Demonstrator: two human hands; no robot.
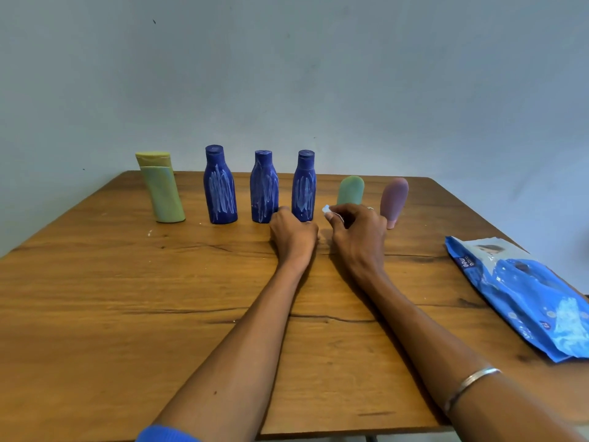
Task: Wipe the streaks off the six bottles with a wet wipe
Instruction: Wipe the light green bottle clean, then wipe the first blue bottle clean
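Six bottles stand in a row at the far side of the table: a yellow-green bottle (162, 188), three blue bottles (220, 186) (264, 188) (304, 188) covered in white streaks, a green tube (350, 190) and a pink tube (394, 199). My left hand (293, 239) lies on the table just in front of the right blue bottle, fingers curled, holding nothing I can see. My right hand (357, 234) pinches a small white wet wipe (327, 210) between that bottle and the green tube.
A blue pack of wet wipes (522, 291) lies at the right edge of the wooden table (127, 298). A pale wall rises right behind the bottles.
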